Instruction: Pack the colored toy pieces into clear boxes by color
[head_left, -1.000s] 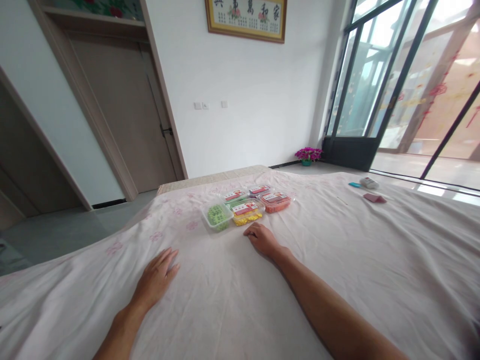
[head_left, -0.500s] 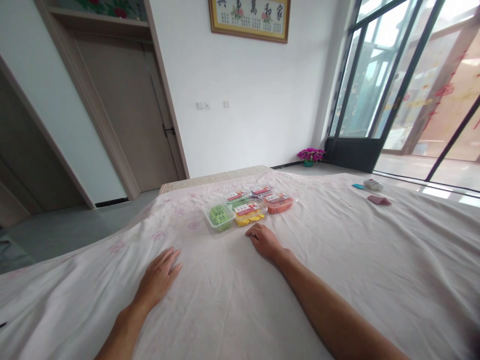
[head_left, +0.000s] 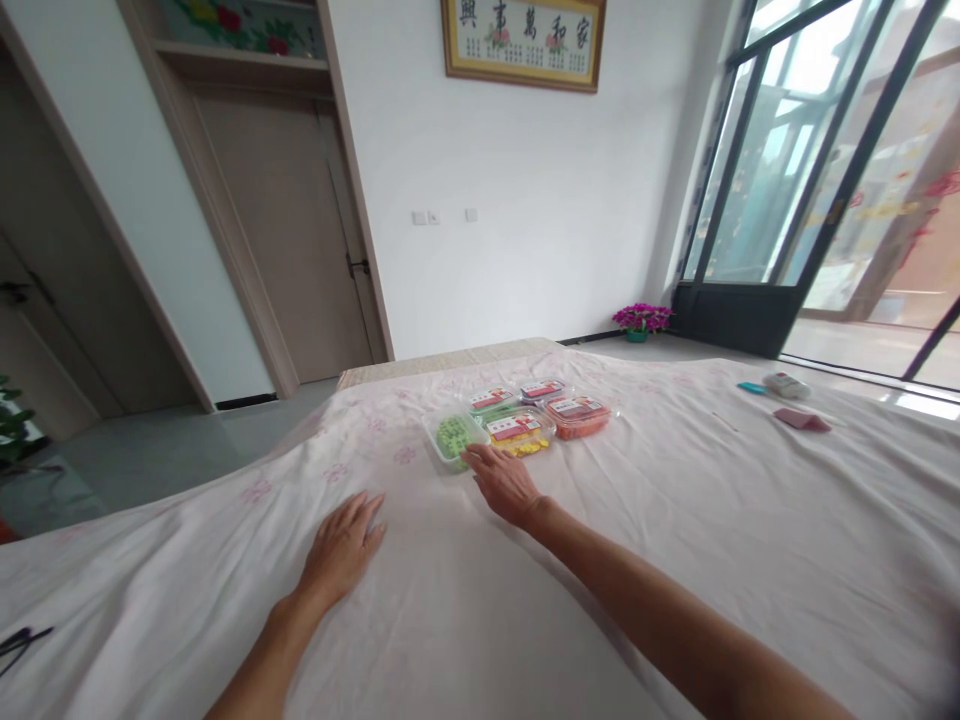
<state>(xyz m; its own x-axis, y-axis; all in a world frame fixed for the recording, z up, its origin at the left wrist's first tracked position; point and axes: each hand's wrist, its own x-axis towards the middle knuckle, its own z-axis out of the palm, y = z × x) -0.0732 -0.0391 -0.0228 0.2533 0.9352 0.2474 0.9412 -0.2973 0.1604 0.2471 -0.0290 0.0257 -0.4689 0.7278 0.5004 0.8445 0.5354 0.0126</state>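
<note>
My left hand point(head_left: 343, 542) lies flat on the pale sheet point(head_left: 420, 610), its fingers stretched out and nothing in it. Farther forward, my right hand point(head_left: 502, 485) reaches to the near right corner of a clear plastic tub of small green pieces point(head_left: 452, 438). Its fingers are extended; whether they touch the tub I cannot tell. Directly beyond that hand sits a labelled tub of yellow pieces point(head_left: 519, 430), partly covered by it. A labelled tub of orange-red pieces point(head_left: 576, 416) stands to the right. Behind are a green labelled tub point(head_left: 491, 400) and a dark one point(head_left: 542, 388).
At the right lie a folded pink cloth point(head_left: 802, 420), a blue item point(head_left: 751, 388) and a whitish packet point(head_left: 786, 385). A thin dark object point(head_left: 24, 640) rests at the left edge. Beyond the sheet are a wooden door point(head_left: 277, 230) and a pot of purple flowers point(head_left: 641, 320).
My right hand has moved left and forward, from in front of the yellow tub to the green tub's corner, its fingers straightening. The left hand stays on the sheet; the view has shifted left.
</note>
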